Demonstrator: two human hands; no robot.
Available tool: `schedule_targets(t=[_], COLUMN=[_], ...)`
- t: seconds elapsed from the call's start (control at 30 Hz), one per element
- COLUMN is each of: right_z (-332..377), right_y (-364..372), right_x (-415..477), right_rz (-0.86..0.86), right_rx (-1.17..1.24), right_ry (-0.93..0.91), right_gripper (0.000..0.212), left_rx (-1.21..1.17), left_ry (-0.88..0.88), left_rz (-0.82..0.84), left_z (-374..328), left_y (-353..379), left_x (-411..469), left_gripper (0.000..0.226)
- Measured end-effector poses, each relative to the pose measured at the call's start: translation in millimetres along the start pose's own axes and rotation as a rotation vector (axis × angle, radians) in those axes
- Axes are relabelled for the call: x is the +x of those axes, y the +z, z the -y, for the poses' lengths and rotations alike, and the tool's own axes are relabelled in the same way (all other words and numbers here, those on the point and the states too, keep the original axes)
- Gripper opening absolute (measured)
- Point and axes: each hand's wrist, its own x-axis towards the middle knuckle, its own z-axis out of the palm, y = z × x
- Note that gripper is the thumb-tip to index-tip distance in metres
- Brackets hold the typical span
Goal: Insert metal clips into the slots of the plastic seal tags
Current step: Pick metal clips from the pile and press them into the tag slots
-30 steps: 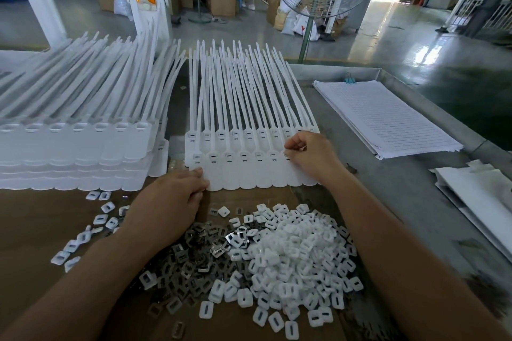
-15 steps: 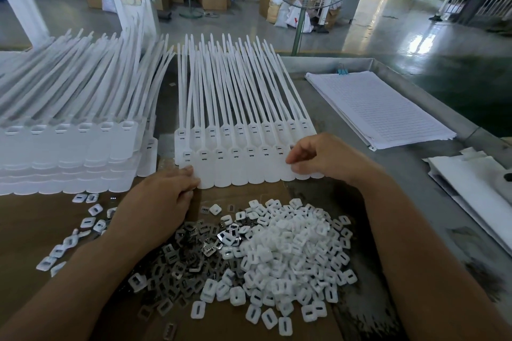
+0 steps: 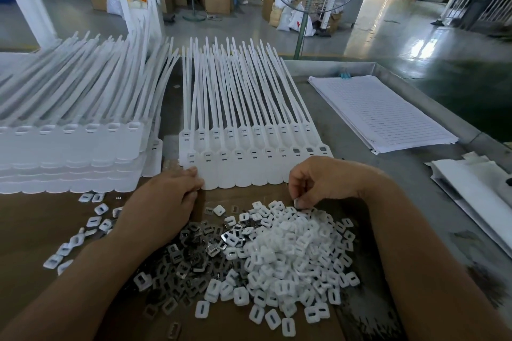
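A row of white plastic seal tags (image 3: pixel 249 158) lies flat in front of me, long tails pointing away. The rightmost three slots show grey metal clips. My left hand (image 3: pixel 166 199) rests on the near left corner of the row, fingers pressing its edge. My right hand (image 3: pixel 321 183) hovers over the far edge of the parts pile, fingers curled, fingertips pinching a small white plastic cap (image 3: pixel 297 201). Dark metal clips (image 3: pixel 191 255) lie heaped at the pile's left, white plastic caps (image 3: pixel 293 252) at its right.
A tall stack of finished tag sheets (image 3: pixel 69 147) fills the left. A lined paper pad (image 3: pixel 379 111) and folded white sheets (image 3: pixel 476 191) lie at right on the metal table (image 3: pixel 410 174). Loose caps (image 3: pixel 91 219) are scattered on brown cardboard (image 3: pixel 33 230).
My right hand left the right end of the tag row and came down toward me to the pile, pinching a cap. My left hand stayed at the row's left corner.
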Motion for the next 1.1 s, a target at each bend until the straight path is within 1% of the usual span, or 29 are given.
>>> schedule_targets(t=[0.13,0.23,0.37,0.5,0.6,0.7,0.77,0.87,0.93,1.1], right_z=[-2.1,-2.9,-7.4,-14.8,-19.3,-22.8,-24.6,-26.4,-28.5,-31.0], right_y=[-1.3,-1.8,-2.5,-4.3,-5.6,-5.0,-3.1,0.4,1.5,4.7], right_x=[1.0,1.4,3.9,11.7,17.8,25.2,30.9,39.1,43.0,48.9], right_rz=[-0.04,-0.124,-0.331,-0.551,-0.707,-0.823,-0.865,-0.869,-0.87,-0.843], right_rx=[0.073,0.118,0.246,0.357,0.428,0.445,0.461,0.371,0.313,0.307], right_ry=[-0.012,-0.057,-0.086,-0.034,0.012,0.054,0.049,0.07,0.096,0.087], right_gripper=[0.013,0.012,0.01,0.008,0.013,0.013,0.01,0.009,0.012,0.017], left_rx=[0.002,0.001,-0.004,-0.006,-0.009,-0.013,-0.025,-0.027,-0.029,-0.018], left_ry=[-0.006,-0.007,-0.008,-0.007,-0.005,-0.001,-0.004,-0.005,-0.003,0.003], left_rz=[0.004,-0.001,-0.006,-0.008,-0.008,-0.014,-0.022,-0.029,-0.029,-0.029], left_z=[0.8,0.7,0.9,1.8,1.8,1.5,1.0,1.6,2.1,2.4], left_y=[-0.2,-0.4,-0.3,-0.2,-0.5,-0.6,-0.4,-0.4,-0.2,0.1], left_x=[0.3,-0.2,-0.7,-0.8,-0.8,-1.0,-1.1,-1.8,-1.9,-1.3], left_gripper=[0.032,0.031,0.031,0.031,0.031,0.03,0.029,0.029,0.028,0.028])
